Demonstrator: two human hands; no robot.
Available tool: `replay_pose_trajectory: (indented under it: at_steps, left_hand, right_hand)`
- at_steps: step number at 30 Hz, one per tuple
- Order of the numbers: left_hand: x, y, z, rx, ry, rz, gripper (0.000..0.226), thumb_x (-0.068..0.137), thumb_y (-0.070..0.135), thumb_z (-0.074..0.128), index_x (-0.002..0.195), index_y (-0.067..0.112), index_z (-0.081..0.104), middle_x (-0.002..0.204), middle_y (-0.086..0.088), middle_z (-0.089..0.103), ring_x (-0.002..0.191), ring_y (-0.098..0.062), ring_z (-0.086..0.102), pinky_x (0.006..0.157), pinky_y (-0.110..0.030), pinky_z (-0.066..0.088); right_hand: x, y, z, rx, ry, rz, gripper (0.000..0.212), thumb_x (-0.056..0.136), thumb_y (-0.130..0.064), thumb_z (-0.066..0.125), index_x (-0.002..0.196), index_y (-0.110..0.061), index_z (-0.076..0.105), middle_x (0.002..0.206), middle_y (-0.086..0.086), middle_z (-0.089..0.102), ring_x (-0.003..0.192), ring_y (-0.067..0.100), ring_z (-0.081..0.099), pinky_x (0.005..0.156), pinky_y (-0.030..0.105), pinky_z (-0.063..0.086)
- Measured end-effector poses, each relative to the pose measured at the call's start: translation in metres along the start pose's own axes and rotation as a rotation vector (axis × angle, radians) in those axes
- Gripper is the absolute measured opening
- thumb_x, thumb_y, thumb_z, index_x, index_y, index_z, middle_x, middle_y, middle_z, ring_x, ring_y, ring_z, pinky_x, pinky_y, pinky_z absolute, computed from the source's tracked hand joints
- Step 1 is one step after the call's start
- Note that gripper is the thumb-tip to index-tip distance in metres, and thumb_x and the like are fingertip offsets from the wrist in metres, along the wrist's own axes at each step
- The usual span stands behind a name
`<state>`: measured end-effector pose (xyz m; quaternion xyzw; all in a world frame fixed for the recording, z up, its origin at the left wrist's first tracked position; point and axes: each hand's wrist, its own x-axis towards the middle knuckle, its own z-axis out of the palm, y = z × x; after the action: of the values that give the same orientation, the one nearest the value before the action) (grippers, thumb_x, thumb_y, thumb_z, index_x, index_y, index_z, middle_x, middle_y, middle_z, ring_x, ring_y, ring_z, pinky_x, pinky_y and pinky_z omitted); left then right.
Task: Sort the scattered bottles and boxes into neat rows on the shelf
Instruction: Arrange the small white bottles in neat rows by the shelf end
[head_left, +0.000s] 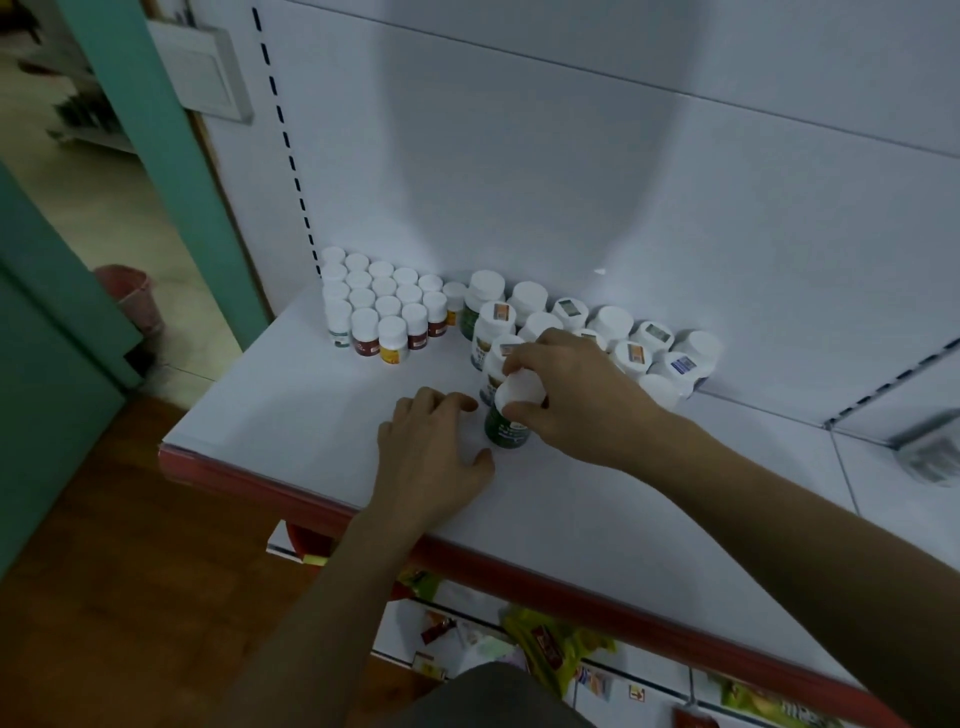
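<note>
A dark green bottle (506, 434) with a pale label and a broad white cap (519, 392) stands near the middle of the white shelf (291, 410). The right hand (576, 395) reaches in from four o'clock and grips the cap with curled fingers and thumb. At eight o'clock, just beside the bottle, the left hand (431, 447) rests palm-down on the shelf, fingers relaxed and slightly spread, holding nothing. At eleven o'clock small white-capped bottles (384, 306) stand in tight rows against the white back panel (519, 182). From twelve to two o'clock larger white-capped bottles (613, 332) stand packed together. A red strip (571, 587) edges the shelf front. Out at nine o'clock are a teal door frame (156, 156), a wooden floor (130, 571) and a pink bin (130, 296).
</note>
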<state>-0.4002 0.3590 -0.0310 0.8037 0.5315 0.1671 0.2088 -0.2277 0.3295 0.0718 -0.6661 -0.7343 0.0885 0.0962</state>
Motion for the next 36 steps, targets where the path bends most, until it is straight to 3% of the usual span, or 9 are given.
replay_pose_trajectory:
  at_steps: [4, 9, 13, 15, 17, 19, 25, 31, 36]
  left_hand:
    - [0.001, 0.003, 0.006, 0.089, 0.002, 0.006, 0.062, 0.082, 0.064, 0.063, 0.134, 0.031, 0.055, 0.122, 0.002, 0.049, 0.115, -0.023, 0.046, 0.086, -0.040, 0.036]
    - [0.001, 0.004, 0.009, 0.110, 0.047, 0.035, 0.050, 0.087, 0.064, 0.060, 0.125, 0.031, 0.061, 0.114, 0.000, 0.050, 0.108, -0.024, 0.047, 0.079, -0.038, 0.033]
    - [0.002, 0.007, 0.009, 0.102, 0.033, 0.022, 0.051, 0.086, 0.062, 0.061, 0.126, 0.031, 0.058, 0.115, 0.001, 0.049, 0.109, -0.025, 0.047, 0.081, -0.039, 0.036]
    - [0.002, 0.007, 0.009, 0.052, 0.024, -0.005, 0.068, 0.083, 0.061, 0.066, 0.139, 0.027, 0.049, 0.122, 0.000, 0.051, 0.116, -0.027, 0.048, 0.087, -0.042, 0.039]
    - [0.004, 0.007, 0.008, -0.015, 0.003, -0.055, 0.094, 0.079, 0.062, 0.070, 0.155, 0.024, 0.029, 0.132, -0.001, 0.051, 0.125, -0.027, 0.046, 0.096, -0.047, 0.040]
    - [0.006, 0.011, 0.007, -0.009, -0.012, -0.058, 0.100, 0.079, 0.060, 0.071, 0.159, 0.025, 0.021, 0.134, -0.002, 0.050, 0.126, -0.028, 0.046, 0.097, -0.048, 0.040]
    - [0.006, 0.022, 0.012, -0.049, 0.005, -0.031, 0.083, 0.080, 0.040, 0.075, 0.151, 0.023, 0.036, 0.124, -0.004, 0.055, 0.119, -0.032, 0.049, 0.088, -0.045, 0.036]
    - [-0.001, 0.023, 0.010, -0.004, -0.024, -0.121, 0.095, 0.084, 0.048, 0.076, 0.159, 0.014, 0.027, 0.141, -0.010, 0.050, 0.134, -0.034, 0.042, 0.105, -0.053, 0.034]
    - [-0.025, 0.037, 0.010, 0.131, 0.020, -0.189, 0.044, 0.085, 0.046, 0.074, 0.118, 0.018, 0.065, 0.124, -0.013, 0.056, 0.117, -0.037, 0.050, 0.093, -0.052, 0.043]
  right_hand:
    - [0.002, 0.000, 0.006, 0.009, 0.020, 0.005, 0.050, 0.091, -0.036, 0.073, 0.136, -0.017, 0.061, 0.125, 0.008, 0.055, 0.111, 0.029, 0.057, 0.093, 0.042, 0.049]
    - [-0.004, 0.002, 0.014, 0.098, 0.110, 0.008, 0.053, 0.087, -0.031, 0.077, 0.135, -0.018, 0.057, 0.123, 0.009, 0.056, 0.106, 0.029, 0.058, 0.086, 0.042, 0.051]
    - [-0.015, 0.006, 0.023, 0.206, 0.213, 0.013, 0.050, 0.086, -0.030, 0.079, 0.130, -0.019, 0.058, 0.121, 0.004, 0.056, 0.081, 0.013, 0.057, 0.082, 0.034, 0.050]
    - [-0.023, 0.008, 0.027, 0.284, 0.309, 0.024, 0.047, 0.085, -0.031, 0.081, 0.126, -0.021, 0.059, 0.117, -0.001, 0.055, 0.067, 0.004, 0.057, 0.073, 0.026, 0.050]
    - [-0.034, 0.011, 0.033, 0.349, 0.412, 0.055, 0.043, 0.086, -0.031, 0.081, 0.122, -0.022, 0.060, 0.115, -0.004, 0.055, 0.067, 0.006, 0.059, 0.067, 0.019, 0.049]
    - [-0.045, 0.017, 0.037, 0.387, 0.482, 0.102, 0.039, 0.087, -0.030, 0.079, 0.120, -0.021, 0.061, 0.112, -0.007, 0.056, 0.068, 0.007, 0.059, 0.065, 0.014, 0.046]
    - [-0.073, 0.032, 0.042, 0.469, 0.540, 0.227, 0.031, 0.089, -0.025, 0.079, 0.114, -0.023, 0.062, 0.105, -0.010, 0.058, 0.072, 0.009, 0.060, 0.064, 0.010, 0.044]
    - [-0.114, 0.068, 0.039, 0.496, 0.628, 0.346, 0.027, 0.092, -0.024, 0.074, 0.115, -0.028, 0.060, 0.107, -0.008, 0.064, 0.071, 0.009, 0.063, 0.061, 0.016, 0.049]
    - [-0.182, 0.162, 0.018, 0.317, 0.832, 0.594, 0.027, 0.092, -0.018, 0.072, 0.117, -0.019, 0.062, 0.115, 0.003, 0.061, 0.079, 0.013, 0.063, 0.072, 0.031, 0.054]
